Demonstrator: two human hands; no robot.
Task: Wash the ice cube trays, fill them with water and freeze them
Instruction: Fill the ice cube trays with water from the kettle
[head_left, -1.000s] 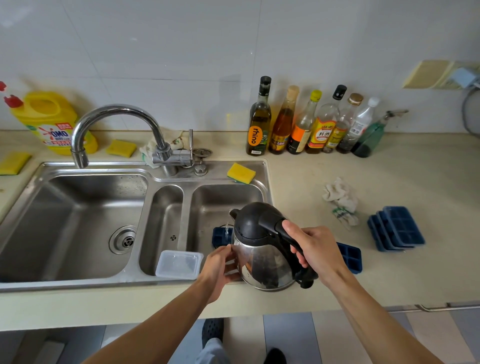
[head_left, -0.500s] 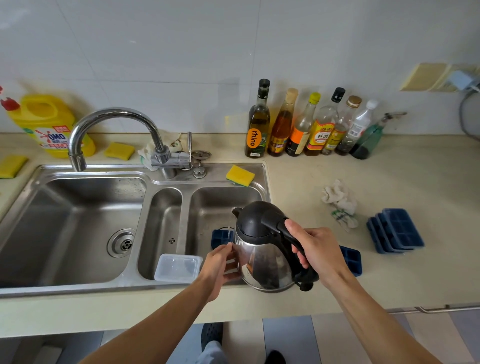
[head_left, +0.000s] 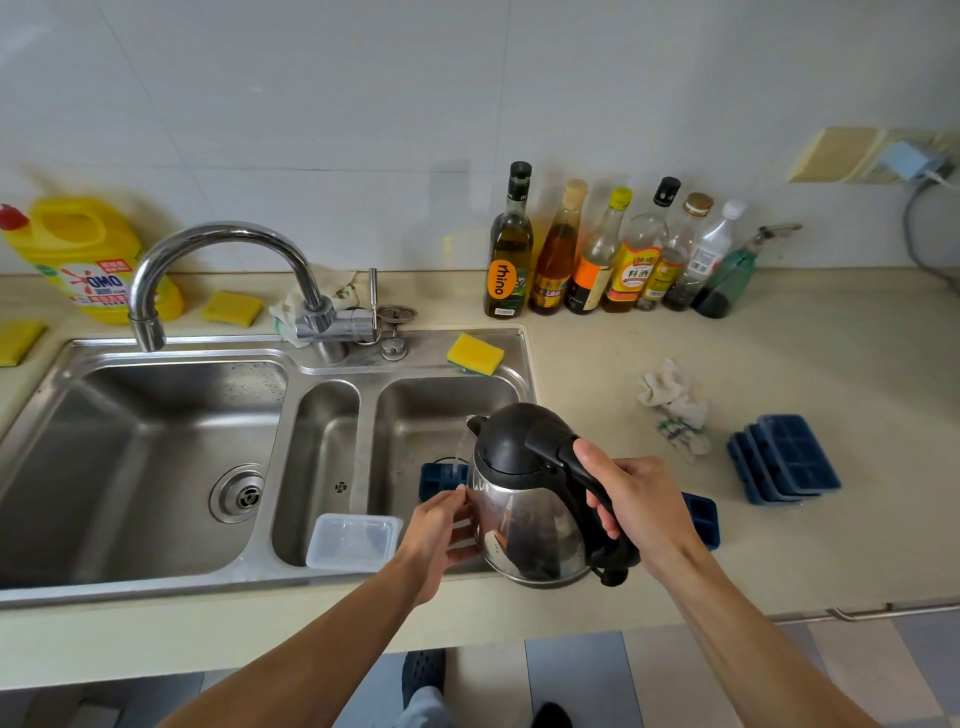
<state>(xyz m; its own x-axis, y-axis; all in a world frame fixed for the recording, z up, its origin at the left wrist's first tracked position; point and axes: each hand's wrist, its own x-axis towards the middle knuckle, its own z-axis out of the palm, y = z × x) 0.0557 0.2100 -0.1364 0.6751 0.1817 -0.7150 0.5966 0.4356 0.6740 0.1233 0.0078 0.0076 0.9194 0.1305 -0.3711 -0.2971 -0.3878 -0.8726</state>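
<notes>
- Kitchen counter (head_left: 779, 364), steel sink (head_left: 156, 353), white tiles behind.
- I grip the kettle (head_left: 524, 519) handle in my right hand (head_left: 639, 514); my left hand (head_left: 441, 535) rests loose fingers against its steel side.
- It tips left, and a thin stream falls into the blue tray (head_left: 439, 480) under the spout, near in the right basin.
- Best, I judge: a small tilt, going cell by cell and stopping below the rims.
- More trays (head_left: 795, 457) sit stacked far right.

Black lid and handle, silver body on the kettle (head_left: 530, 519) between the fingers (head_left: 454, 501). Dark blue ice cube trays (head_left: 787, 460) to their right, yellow sponge (head_left: 475, 353) beyond.
</notes>
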